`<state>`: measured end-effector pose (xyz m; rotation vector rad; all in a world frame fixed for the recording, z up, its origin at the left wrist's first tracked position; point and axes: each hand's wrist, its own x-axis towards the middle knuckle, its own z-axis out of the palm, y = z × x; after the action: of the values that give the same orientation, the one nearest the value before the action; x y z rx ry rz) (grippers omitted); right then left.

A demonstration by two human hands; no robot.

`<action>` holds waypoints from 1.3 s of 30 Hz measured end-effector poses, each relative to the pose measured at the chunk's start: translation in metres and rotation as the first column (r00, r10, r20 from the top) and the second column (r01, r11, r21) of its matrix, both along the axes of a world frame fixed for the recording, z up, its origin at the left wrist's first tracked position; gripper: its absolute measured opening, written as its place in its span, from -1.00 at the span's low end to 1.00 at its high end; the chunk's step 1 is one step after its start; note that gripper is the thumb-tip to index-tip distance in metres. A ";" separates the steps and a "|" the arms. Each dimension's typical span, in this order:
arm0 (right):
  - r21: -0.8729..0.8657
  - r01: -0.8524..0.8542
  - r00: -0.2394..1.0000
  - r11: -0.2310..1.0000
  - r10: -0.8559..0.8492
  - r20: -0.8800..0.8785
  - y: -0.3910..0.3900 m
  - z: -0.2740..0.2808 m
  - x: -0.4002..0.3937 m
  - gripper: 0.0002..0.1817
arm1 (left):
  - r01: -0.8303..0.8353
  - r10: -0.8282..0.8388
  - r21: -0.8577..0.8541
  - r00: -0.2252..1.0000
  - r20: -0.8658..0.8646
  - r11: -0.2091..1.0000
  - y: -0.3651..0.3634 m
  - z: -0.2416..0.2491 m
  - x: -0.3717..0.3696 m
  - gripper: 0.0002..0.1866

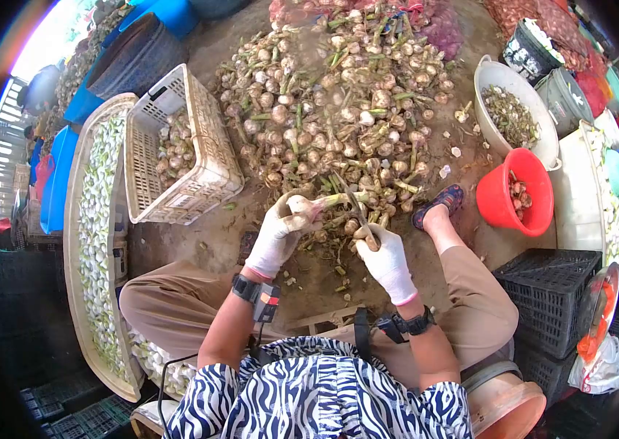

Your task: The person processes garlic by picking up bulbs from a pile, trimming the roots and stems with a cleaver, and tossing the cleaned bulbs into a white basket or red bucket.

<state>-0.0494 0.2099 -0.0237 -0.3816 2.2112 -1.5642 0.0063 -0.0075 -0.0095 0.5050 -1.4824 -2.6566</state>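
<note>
My left hand (278, 233), in a white glove, is closed round a garlic bulb (300, 206) whose pale green stem points to the right. In my gloved right hand (385, 257) is a knife (372, 238), gripped by its wooden handle. Its blade slants up and to the left, close to the garlic stem; whether it touches cannot be told. Just beyond both hands spreads a large heap of garlic bulbs (338, 95) with stems, lying on the ground. Cut stems and scraps lie beneath my hands.
A white crate (207, 146) with some bulbs stands left of the heap, beside a long tub (75, 241) of peeled white garlic. To the right are a red bucket (496, 186), a white basin (486, 77) of scraps and black crates (547, 282).
</note>
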 end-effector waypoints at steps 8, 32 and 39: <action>0.328 -0.170 0.972 0.929 0.103 0.213 0.014 -0.133 -0.005 -0.67 | -0.149 0.287 0.464 0.927 -0.243 0.873 -0.036 -0.014 -0.010 -0.63; 0.431 -0.003 0.957 0.902 0.128 -0.262 -0.001 -0.049 -0.017 -0.89 | 0.364 -0.139 -0.648 0.918 0.373 0.669 0.001 -0.165 -0.026 -0.39; 0.519 -0.183 0.769 0.835 0.451 -0.453 -0.008 -0.011 0.002 -0.71 | 0.218 -0.310 -0.864 0.948 0.076 0.453 0.009 -0.042 -0.029 -0.32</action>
<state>-0.0479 0.2016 -0.0347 -1.1340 2.6469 -0.7606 -0.0225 0.0014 -0.0515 0.0342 -2.7198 -1.5913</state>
